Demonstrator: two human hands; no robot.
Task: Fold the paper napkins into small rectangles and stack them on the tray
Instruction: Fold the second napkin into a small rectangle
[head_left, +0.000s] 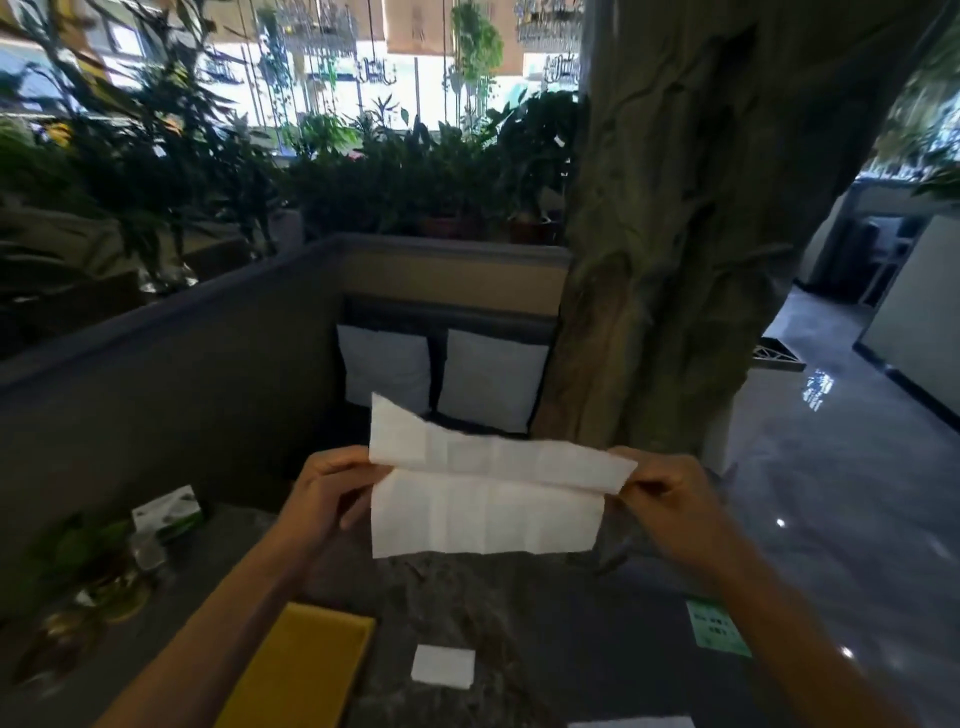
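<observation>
I hold a white paper napkin (488, 499) in the air above the dark stone table (545, 623). It is creased along its length, with the top half bent over toward me. My left hand (332, 488) pinches its left edge and my right hand (670, 499) pinches its right end. A small folded white napkin (443, 666) lies flat on the table below. The yellow tray (306, 670) sits to its left, near my left forearm, with nothing visible on it.
A green and white tissue pack (169, 512) and a potted plant in a glass jar (104, 571) stand at the table's left. A green card (717, 631) lies at the right. More white paper (631, 722) shows at the bottom edge. A thick pillar (675, 234) rises behind.
</observation>
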